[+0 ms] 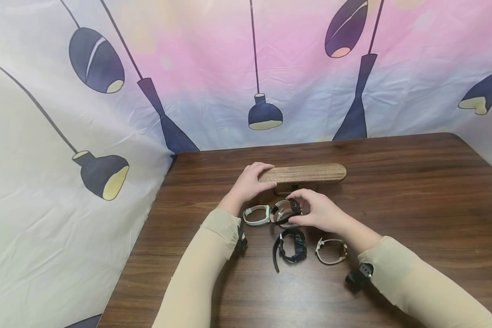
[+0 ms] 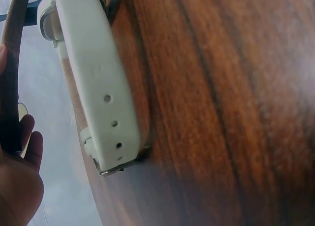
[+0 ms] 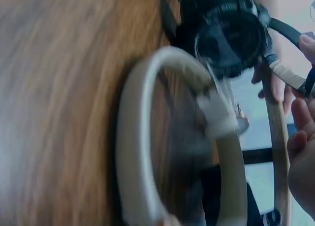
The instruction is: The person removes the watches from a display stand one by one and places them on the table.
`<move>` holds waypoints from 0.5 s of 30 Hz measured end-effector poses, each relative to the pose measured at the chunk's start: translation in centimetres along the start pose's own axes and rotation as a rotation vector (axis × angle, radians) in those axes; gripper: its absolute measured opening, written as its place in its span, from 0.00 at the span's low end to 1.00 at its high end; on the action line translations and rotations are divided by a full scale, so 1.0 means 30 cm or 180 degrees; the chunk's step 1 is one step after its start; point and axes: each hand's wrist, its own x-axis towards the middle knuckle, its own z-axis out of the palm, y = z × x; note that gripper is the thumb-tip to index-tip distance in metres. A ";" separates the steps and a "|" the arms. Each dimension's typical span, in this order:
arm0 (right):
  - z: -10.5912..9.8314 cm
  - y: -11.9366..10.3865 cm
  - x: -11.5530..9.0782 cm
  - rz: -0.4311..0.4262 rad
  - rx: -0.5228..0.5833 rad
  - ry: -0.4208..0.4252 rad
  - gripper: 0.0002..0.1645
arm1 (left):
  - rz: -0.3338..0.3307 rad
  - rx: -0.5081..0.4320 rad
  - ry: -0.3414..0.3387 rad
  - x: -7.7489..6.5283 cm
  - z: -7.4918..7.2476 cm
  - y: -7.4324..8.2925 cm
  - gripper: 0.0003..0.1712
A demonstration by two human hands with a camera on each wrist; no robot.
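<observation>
At the back of the table my left hand (image 1: 248, 182) grips the left end of a wooden bar (image 1: 307, 173) with rounded ends, on a dark stand. Just in front of the bar, my right hand (image 1: 323, 212) pinches a dark wristwatch (image 1: 275, 216) at its right side, its band forming a loop. A pale mint watch (image 1: 262, 222) lies on the left, close to that one; its white strap (image 2: 98, 73) fills much of the left wrist view. Nearer me lie a chunky black watch (image 1: 299, 248) and a slim watch with a cream strap (image 1: 328, 263).
The brown wood-grain table (image 1: 414, 205) reaches back to a hanging cloth (image 1: 213, 91) printed with lamps. Small black devices sit at both wrists, the right one (image 1: 356, 279) low over the table beside the cream-strapped watch.
</observation>
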 end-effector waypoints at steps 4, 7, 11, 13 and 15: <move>0.029 -0.018 0.008 -0.0010 -0.0065 -0.0100 0.31 | 0.0004 0.0009 -0.0014 0.000 -0.001 0.000 0.32; 0.046 -0.029 0.011 0.0037 -0.0098 -0.0202 0.31 | 0.0004 0.0013 -0.0020 0.000 0.000 -0.001 0.32; 0.065 -0.040 0.012 0.0081 -0.0095 -0.0318 0.31 | 0.0012 -0.0005 -0.0009 -0.001 0.000 -0.002 0.32; 0.074 -0.046 0.013 0.0097 -0.0093 -0.0354 0.32 | 0.0020 -0.0011 -0.0004 -0.002 0.000 -0.004 0.32; 0.083 -0.052 0.014 0.0122 -0.0090 -0.0392 0.32 | 0.0024 -0.0012 0.0000 -0.002 0.001 -0.005 0.32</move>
